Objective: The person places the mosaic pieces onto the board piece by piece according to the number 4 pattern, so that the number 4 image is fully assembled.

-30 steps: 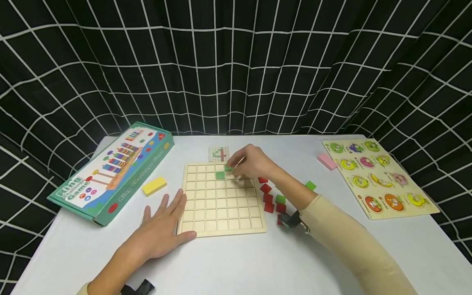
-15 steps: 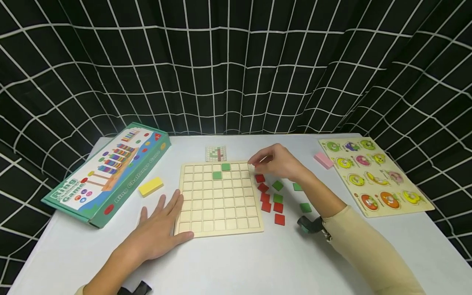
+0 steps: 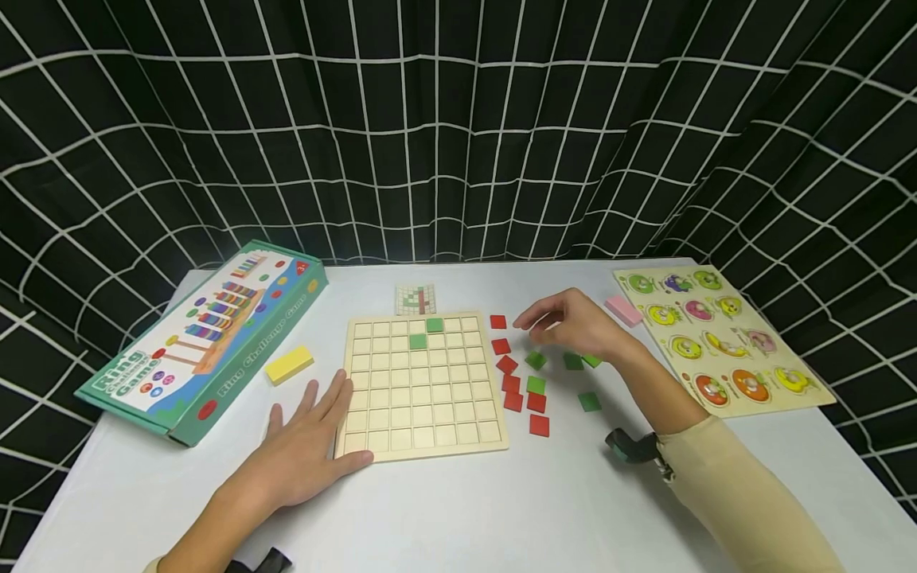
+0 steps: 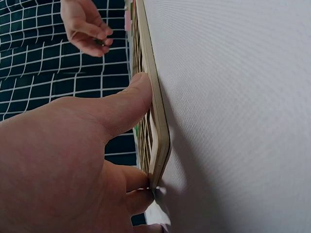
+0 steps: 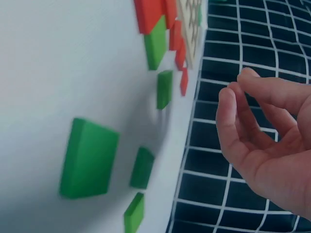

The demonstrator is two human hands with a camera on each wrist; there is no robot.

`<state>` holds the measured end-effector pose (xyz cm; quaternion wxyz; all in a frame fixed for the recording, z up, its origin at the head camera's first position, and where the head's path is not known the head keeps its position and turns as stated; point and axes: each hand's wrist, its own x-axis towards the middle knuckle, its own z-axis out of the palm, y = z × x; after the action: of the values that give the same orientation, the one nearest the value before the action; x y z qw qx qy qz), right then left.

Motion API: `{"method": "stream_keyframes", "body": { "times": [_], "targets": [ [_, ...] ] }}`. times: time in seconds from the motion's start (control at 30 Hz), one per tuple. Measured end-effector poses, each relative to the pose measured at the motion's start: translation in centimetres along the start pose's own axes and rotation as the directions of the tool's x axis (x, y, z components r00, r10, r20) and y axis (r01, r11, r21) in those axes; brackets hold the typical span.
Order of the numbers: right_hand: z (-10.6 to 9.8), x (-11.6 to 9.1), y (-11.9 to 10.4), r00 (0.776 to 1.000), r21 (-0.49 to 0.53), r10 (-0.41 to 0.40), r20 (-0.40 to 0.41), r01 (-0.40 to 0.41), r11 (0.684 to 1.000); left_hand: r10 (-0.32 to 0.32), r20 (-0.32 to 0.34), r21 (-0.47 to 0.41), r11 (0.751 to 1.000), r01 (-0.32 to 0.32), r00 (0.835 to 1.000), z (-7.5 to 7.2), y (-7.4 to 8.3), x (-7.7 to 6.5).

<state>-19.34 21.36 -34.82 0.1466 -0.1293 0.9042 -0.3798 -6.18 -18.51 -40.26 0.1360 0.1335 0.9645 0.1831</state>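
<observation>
A wooden grid board (image 3: 423, 398) lies on the table, with two green tiles set in it: one tile (image 3: 435, 325) in the top row, the other (image 3: 418, 341) a row lower and to its left. My left hand (image 3: 301, 446) rests with spread fingers along the board's left side, its thumb (image 4: 138, 92) on the front rim. Right of the board, my right hand (image 3: 573, 322) hovers over loose green tiles (image 3: 535, 360), fingers bent loosely. In the right wrist view nothing sits between its fingertips. Several red tiles (image 3: 539, 426) lie along the board's right side.
A small pattern card (image 3: 415, 299) lies behind the board. At the left are a Ring Challenge Game box (image 3: 215, 326) and a yellow block (image 3: 290, 365). A pink block (image 3: 624, 311) and a fruit puzzle board (image 3: 723, 342) lie at the right, before a dark gridded curtain (image 3: 458, 135).
My right hand has left the green tile in the board's top row and moved right, past the red tiles, to above the loose green ones. The left hand stays on the board.
</observation>
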Motion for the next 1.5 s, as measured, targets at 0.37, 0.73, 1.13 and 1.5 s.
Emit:
{"method": "stream_keyframes", "body": {
  "times": [0.37, 0.73, 1.13, 1.5],
  "targets": [
    [0.3, 0.1, 2.3, 0.991, -0.017, -0.014, 0.130, 0.016, 1.000, -0.004, 0.005, 0.012, 1.000, 0.004, 1.000, 0.1, 0.0, 0.1],
    [0.9, 0.5, 3.4, 0.989, -0.076, -0.024, 0.148, 0.036, 0.996, -0.006, 0.010, 0.037, 0.999, 0.006, 1.000, 0.1, 0.2, 0.2],
    [0.8, 0.6, 3.5, 0.987, -0.140, -0.081, 0.141, 0.101, 0.985, -0.002, 0.008, 0.031, 1.000, 0.002, 1.000, 0.0, 0.1, 0.2],
    [0.9, 0.7, 3.6, 0.989, -0.186, -0.085, 0.120, 0.107, 0.977, -0.004, 0.004, 0.044, 0.999, 0.004, 1.000, 0.0, 0.1, 0.0]
  ]
}}
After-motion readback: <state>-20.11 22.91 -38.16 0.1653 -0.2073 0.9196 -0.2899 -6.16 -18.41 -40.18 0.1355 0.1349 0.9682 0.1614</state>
